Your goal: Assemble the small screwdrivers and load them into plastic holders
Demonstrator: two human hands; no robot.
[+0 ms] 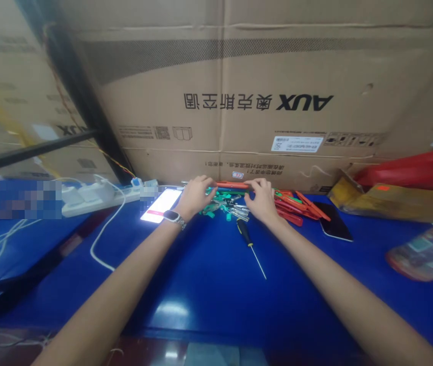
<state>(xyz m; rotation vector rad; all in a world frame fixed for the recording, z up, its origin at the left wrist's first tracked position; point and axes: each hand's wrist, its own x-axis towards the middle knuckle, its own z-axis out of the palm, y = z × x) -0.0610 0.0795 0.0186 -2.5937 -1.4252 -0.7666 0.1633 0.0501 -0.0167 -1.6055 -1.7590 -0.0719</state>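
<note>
My left hand curls its fingers at the left end of a long red-orange plastic piece by the back of the table. At the right end of that piece, the bent fingers and thumb of my right hand close around it. Below and between the hands lies a heap of small green plastic and metal parts, too jumbled to name. Several red plastic pieces are piled just right of my right hand. A screwdriver with a black and yellow handle lies in front of the heap, its shaft towards me.
A lit phone lies left of my left wrist; a dark phone lies right of the red pieces. A white power strip and cable stand left. A large cardboard box backs the blue table. A clear-sided package sits right.
</note>
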